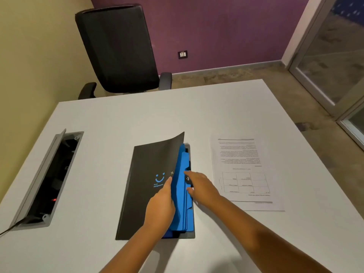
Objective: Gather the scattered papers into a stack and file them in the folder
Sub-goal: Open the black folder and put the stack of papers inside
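Room: small office corner with one yellow wall and one purple wall; a black chair (118,50) stands behind a white table (197,111).
Table fixtures: a cable box (49,180) with its flap raised is sunk into the table at far left, well apart from the work.
Folder: a black folder (143,186) lies at table centre, long axis running away from the person, spine on the left, opening on the right.
Cover: raised along its right edge and tilted up toward the left; blue dividers (182,190) show in the gap beneath.
Left hand: the left hand (161,205) rests at the cover's right edge, fingers curled behind it and apparently propping it up; how firm the hold is cannot be told.
Right hand: the right hand (199,186) lies on the divider tabs, fingers extended and loosely spread, holding nothing; whether it presses or parts the tabs cannot be told.
Papers: the papers (246,174) lie flat just beside the folder on its right, edges only slightly offset, long axis roughly parallel to the folder, print upside down to the person.
Key relation: the papers lie to the right of both hands, on the folder's open side; the right hand is nearer, the left is blocked by the cover.
Judged step: opening the folder and choosing a slot.
Judged next move: the right hand would fetch the stack leftward while the left props the cover.
Risk: cover dropping shut if released.
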Tool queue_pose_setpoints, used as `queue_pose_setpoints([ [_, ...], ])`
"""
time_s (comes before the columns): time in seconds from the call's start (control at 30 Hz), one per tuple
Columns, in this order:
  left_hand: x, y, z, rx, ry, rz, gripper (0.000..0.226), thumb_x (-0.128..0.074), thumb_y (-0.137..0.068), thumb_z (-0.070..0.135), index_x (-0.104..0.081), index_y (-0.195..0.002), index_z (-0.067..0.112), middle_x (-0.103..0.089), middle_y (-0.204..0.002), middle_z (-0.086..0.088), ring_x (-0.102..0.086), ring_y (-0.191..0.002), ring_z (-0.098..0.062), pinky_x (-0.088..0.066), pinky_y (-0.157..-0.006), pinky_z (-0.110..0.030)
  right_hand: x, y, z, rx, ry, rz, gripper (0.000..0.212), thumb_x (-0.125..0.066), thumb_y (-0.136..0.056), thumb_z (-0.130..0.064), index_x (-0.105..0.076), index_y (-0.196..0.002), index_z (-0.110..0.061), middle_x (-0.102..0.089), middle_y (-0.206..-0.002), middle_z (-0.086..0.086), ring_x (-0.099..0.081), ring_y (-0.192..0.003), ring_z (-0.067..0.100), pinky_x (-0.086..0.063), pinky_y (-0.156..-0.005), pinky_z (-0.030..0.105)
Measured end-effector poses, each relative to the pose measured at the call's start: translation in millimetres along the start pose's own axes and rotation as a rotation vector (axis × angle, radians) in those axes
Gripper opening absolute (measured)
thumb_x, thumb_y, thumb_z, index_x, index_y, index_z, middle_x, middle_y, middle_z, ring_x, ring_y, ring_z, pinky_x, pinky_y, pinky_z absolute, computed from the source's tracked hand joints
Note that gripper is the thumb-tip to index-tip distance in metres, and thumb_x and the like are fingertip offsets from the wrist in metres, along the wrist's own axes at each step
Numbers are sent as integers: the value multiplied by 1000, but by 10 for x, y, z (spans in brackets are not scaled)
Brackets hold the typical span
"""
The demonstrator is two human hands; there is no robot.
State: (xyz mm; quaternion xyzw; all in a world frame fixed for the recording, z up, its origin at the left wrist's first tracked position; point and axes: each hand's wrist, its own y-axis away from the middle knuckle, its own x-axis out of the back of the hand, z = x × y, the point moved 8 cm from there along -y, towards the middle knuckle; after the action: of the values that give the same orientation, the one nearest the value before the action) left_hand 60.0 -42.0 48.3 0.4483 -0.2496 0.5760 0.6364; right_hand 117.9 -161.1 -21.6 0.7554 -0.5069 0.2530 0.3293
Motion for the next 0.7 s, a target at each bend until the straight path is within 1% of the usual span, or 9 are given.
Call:
queue_pose_setpoints([
  [0.1, 79, 18, 35, 10, 51, 39, 56, -32, -96, 10, -12, -146, 26, -60, -92, -5, -44, -61, -7, -38, -59, -18, -22, -6, 26, -25, 35, -37, 62, -56, -89, -16, -27, -144, -24, -55, -130, 8, -54, -115, 24, -46, -99, 35],
  [0.13, 108, 31, 49, 12, 71, 48, 56, -32, -96, 10, -13, -146, 26, -55, -85, -3, -41, -56, -6, -36, -55, -17, -9, 0, 34, -23, 40, -31, 61, -55, -89, -14, -27, -144, -24, -57, -126, 8, -56, -111, 24, -47, -96, 35],
  [0.2, 149, 56, 75, 4, 100, 56, 55, -32, -96, 11, -16, -145, 26, -48, -80, 2, -40, -53, -5, -34, -50, -18, 35, 21, 54, -7, 72, -4, 57, -53, -90, -15, -30, -142, -23, -58, -119, 8, -55, -104, 23, -48, -90, 34],
  [0.3, 219, 68, 59, 16, 153, 101, 54, -33, -95, 10, -20, -145, 27, -54, -81, 0, -47, -59, -8, -43, -56, -20, 40, 80, 123, -4, 141, -24, 52, -54, -89, -21, -36, -138, -24, -55, -117, 8, -51, -105, 22, -46, -89, 34],
  [0.4, 228, 59, 0, 46, 175, 125, 55, -34, -95, 8, -22, -144, 28, -62, -88, -8, -49, -61, -11, -48, -62, -28, 47, 207, 243, -22, 43, -23, 50, -55, -90, -25, -39, -137, -25, -52, -125, 6, -50, -113, 21, -45, -96, 33],
  [0.47, 212, 54, -22, 62, 202, 129, 54, -35, -95, 7, -23, -144, 28, -63, -87, -12, -52, -60, -15, -51, -62, -31, 149, 329, 389, -63, -93, 67, 44, -56, -90, -22, -43, -132, -24, -50, -128, 3, -51, -116, 15, -45, -97, 29],
  [0.57, 151, 24, -7, 68, 261, 112, 54, -35, -95, 7, -23, -144, 28, -65, -91, -16, -63, -75, -27, -55, -66, -35, 334, 528, 693, -130, -145, 221, 34, -54, -91, -19, -50, -125, -22, -54, -126, 3, -53, -111, 11, -42, -89, 20],
  [0.63, 110, -3, 18, 66, 277, 95, 54, -34, -96, 6, -23, -144, 27, -64, -88, -15, -61, -71, -26, -53, -61, -32, 502, 652, 920, -205, -128, 349, 32, -55, -90, -18, -53, -122, -20, -58, -123, 4, -55, -109, 16, -44, -87, 23],
  [0.7, 86, -19, 54, 55, 286, 84, 54, -33, -96, 6, -23, -144, 27, -60, -78, -7, -54, -61, -16, -47, -52, -24, 717, 785, 1177, -357, -74, 485, 33, -58, -87, -19, -54, -119, -19, -58, -121, 7, -54, -110, 23, -47, -88, 34],
])
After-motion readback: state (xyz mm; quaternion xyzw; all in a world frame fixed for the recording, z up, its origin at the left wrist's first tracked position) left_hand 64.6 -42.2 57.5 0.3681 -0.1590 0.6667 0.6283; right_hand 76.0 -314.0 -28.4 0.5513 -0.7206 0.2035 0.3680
